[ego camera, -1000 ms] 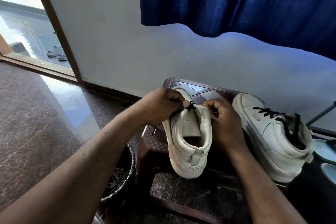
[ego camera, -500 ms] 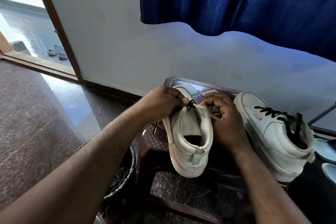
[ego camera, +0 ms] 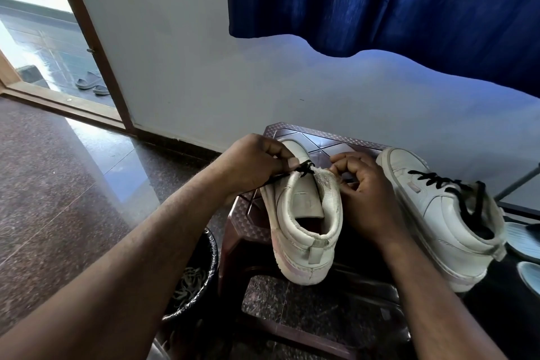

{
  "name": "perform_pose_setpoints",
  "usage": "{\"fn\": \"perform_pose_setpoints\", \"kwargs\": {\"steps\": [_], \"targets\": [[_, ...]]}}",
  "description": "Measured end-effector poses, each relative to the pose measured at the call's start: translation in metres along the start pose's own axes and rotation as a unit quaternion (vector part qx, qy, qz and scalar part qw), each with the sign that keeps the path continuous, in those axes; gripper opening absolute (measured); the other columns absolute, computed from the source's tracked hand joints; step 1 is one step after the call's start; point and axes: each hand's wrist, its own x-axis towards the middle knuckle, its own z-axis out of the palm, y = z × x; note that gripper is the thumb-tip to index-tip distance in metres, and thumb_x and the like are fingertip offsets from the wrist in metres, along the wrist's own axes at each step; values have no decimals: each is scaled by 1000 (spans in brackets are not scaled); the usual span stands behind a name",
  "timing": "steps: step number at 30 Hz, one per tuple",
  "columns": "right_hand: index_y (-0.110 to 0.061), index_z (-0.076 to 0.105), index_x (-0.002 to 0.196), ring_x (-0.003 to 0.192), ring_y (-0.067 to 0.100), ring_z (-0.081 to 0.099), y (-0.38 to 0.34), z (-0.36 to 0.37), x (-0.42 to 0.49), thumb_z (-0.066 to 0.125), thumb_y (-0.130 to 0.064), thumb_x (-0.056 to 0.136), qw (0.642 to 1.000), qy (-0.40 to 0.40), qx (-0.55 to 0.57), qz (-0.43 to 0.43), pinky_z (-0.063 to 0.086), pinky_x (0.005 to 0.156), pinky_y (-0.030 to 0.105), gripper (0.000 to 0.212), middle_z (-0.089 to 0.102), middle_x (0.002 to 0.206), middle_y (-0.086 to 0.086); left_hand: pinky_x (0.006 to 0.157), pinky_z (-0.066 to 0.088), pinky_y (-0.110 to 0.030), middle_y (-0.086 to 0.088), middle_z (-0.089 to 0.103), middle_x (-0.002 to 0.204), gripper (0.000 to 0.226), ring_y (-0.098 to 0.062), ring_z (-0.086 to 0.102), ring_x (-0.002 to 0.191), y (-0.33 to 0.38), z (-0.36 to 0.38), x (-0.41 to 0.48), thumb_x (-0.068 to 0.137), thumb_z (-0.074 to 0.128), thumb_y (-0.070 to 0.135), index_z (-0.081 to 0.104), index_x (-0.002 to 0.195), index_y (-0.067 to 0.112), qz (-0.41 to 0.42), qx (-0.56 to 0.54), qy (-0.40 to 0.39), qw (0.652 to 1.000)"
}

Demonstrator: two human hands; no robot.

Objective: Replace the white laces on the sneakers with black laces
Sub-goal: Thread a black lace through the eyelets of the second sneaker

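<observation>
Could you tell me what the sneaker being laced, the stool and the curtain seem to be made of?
Sneaker: probably leather or imitation, smooth matte white, creased and scuffed. Stool: likely moulded plastic, glossy brown with embossed pattern. Curtain: woven cloth, dark blue, hanging in soft folds with light showing through.

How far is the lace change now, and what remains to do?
Done: the second sneaker, beside the right hand, already wears black laces, and pale laces lie in the bin. In hand: the left hand pinches a black lace at the collar of the middle sneaker. Left: finishing this sneaker; its eyelets face away, so how much is threaded cannot be told.
</observation>
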Motion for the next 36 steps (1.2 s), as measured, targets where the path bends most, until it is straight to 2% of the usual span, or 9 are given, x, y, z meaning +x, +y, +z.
{"fn": "perform_pose_setpoints", "kwargs": {"steps": [3,5,8,13,16,22,25,30,36], "targets": [[-29,70,83,108,18,62,3,-4,1,75,-21,91,1000,-17,-7,-23,46,76,12,12,62,114,-13,74,47,-26,5,74,77,8,-5,58,66,1,6,-2,94,77,20,80,88,16,14,12,11,1000],[-29,71,86,111,20,60,5,-7,2,69,-29,87,998,-31,-30,-46,47,82,19,3,61,114,-14,73,44,-30,5,70,75,7,-10,55,66,1,8,-2,93,77,20,78,86,18,12,13,16,1000],[-23,74,89,114,18,55,8,-9,0,68,-33,86,994,-37,-72,-71,47,87,27,12,61,115,-12,72,37,-39,-5,63,76,16,-22,49,72,2,4,-3,75,77,32,74,85,20,-9,-33,17,999],[-21,74,91,115,12,43,6,-12,-1,79,-20,87,979,-4,-163,-120,37,95,20,7,61,117,-9,71,42,-37,-6,69,77,10,-23,57,76,1,0,-4,86,81,13,71,88,13,-35,-58,36,997],[-22,74,90,115,14,43,5,-13,0,78,-22,84,975,0,-174,-141,28,97,7,7,63,118,-11,67,45,-30,-1,70,77,24,-16,58,69,3,-7,-10,91,81,31,70,90,9,-30,-42,10,999],[-22,72,93,98,21,53,-9,-9,-7,61,-40,86,970,17,-170,-172,50,83,40,23,67,94,-19,61,40,-25,-2,61,75,29,-12,48,62,5,-13,-19,93,77,31,71,96,3,-32,33,-44,998],[-19,73,90,88,23,60,-16,-8,-10,70,-28,84,972,34,-154,-172,55,73,41,11,49,82,-32,65,42,-26,-1,63,76,26,-12,49,66,8,-11,-22,96,73,34,72,94,8,-15,102,-42,994],[-20,76,99,87,22,62,-17,-7,-11,78,-16,86,977,21,-141,-161,56,74,42,14,49,85,-36,58,40,-22,8,62,74,22,-6,49,62,17,-8,-28,100,67,38,70,95,17,11,214,-21,977],[-25,75,90,84,17,54,-9,-11,-7,69,-28,83,966,48,-212,-143,52,73,45,10,71,84,-12,55,37,-19,6,61,78,8,-7,46,64,25,-14,-34,99,58,18,62,93,16,17,268,-18,963]]}}
